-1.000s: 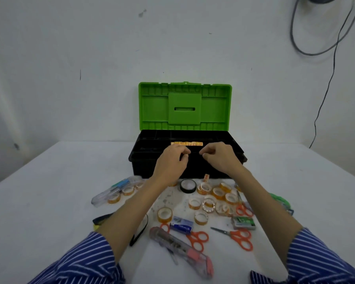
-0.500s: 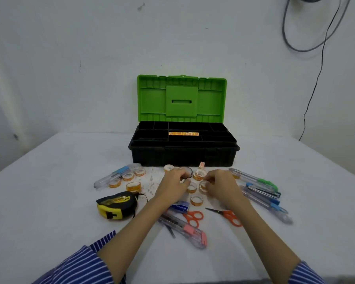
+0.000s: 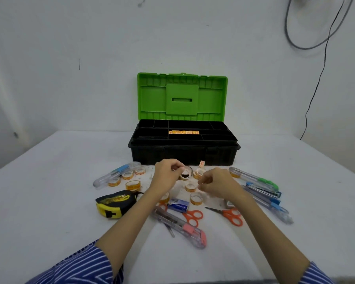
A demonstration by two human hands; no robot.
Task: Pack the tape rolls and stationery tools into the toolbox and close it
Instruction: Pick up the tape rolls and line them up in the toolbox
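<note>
The toolbox stands open at the back of the table, green lid upright over its black base. A row of orange tape rolls lies in its top tray. Loose small tape rolls are scattered in front of it, with a black tape roll among them. My left hand hovers over the black roll and pinches a small pale roll. My right hand is curled beside it, fingertips pinched on a roll that is mostly hidden.
A yellow tape measure lies at the left. Utility knives lie at the left, front and right. Two orange scissors and a blue staple box sit near my forearms. A cable hangs on the wall.
Both hands came back from the toolbox tray down to the loose rolls in front of it. They now close on small rolls, the left hand slightly lifted.
</note>
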